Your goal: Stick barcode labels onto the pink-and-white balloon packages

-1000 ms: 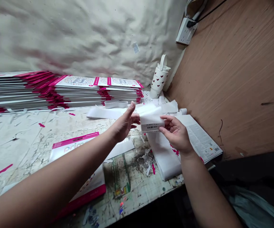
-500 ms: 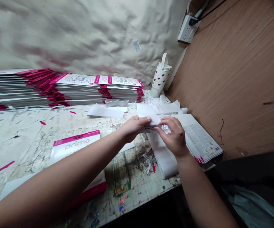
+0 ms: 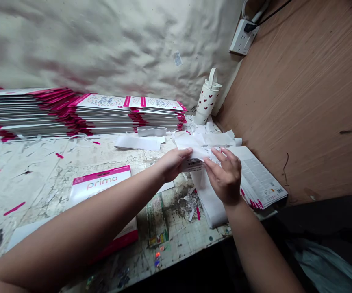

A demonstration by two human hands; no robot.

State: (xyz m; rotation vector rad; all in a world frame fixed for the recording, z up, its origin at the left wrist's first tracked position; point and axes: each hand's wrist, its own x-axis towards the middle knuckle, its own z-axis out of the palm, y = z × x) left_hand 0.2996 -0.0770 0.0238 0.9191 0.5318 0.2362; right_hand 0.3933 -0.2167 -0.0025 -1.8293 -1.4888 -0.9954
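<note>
A white paper strip with printed sticker labels (image 3: 195,162) stretches between my hands above the table. My left hand (image 3: 174,163) is closed on its left end, the thumb lying on top. At the strip's right end, my right hand (image 3: 224,175) has its fingers stretched out and apart, the tips at the paper. Whether a sticker clings to these fingertips is too small to tell. Under my hands a long folded band of white backing paper (image 3: 210,203) runs toward the table's front edge. Below my left forearm lies a white and pink "prima" package (image 3: 101,183), partly hidden.
Tall stacks of pink and white packages (image 3: 103,118) line the back wall. A white tumbler with hearts (image 3: 207,101) stands in the corner. Beside the wooden panel (image 3: 310,101) sits a pile of printed packages (image 3: 259,179). Paper scraps (image 3: 139,141) litter the worn table (image 3: 42,162).
My right hand's fingers have straightened and spread from a pinch at the strip. My left hand keeps its hold. The whole view has shifted slightly.
</note>
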